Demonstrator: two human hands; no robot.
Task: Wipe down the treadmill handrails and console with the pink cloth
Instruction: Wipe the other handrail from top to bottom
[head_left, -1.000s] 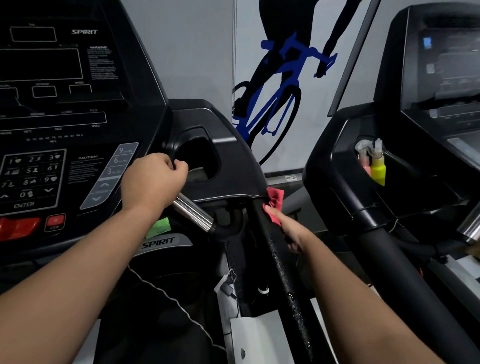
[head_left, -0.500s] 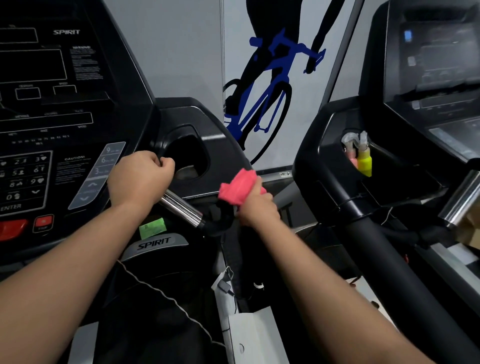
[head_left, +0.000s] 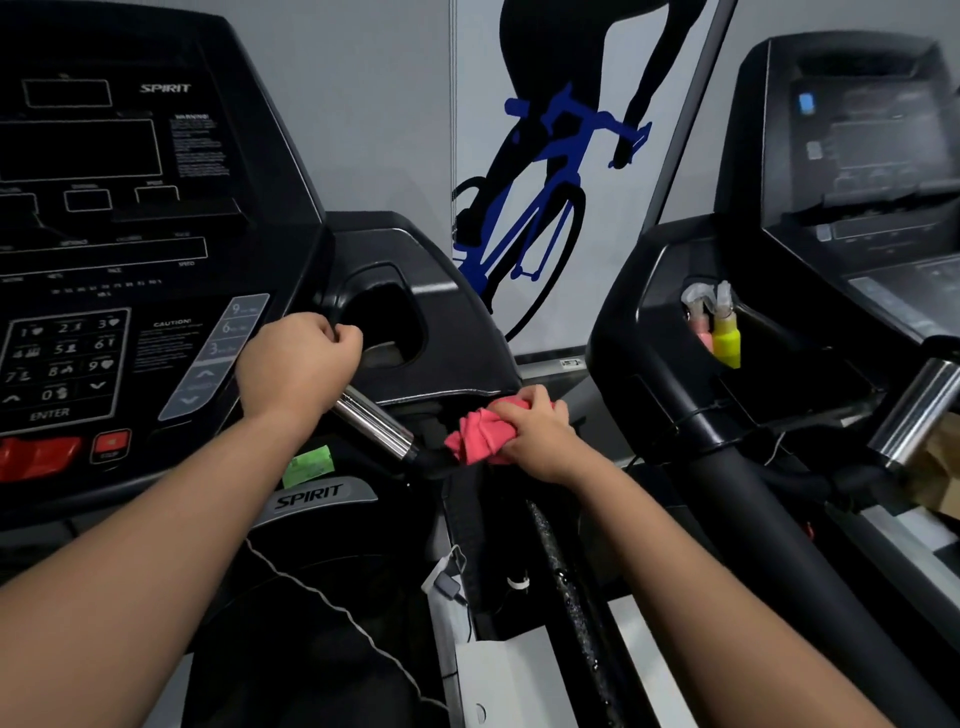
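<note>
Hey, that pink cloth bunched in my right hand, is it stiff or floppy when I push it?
Probably floppy: the pink cloth shows soft folds where the right hand grips it. Likely light, since it bunches small. It may slide easily, as the black handrail looks wet.

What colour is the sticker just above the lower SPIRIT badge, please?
The sticker is bright green, seen best in the head view.
</note>
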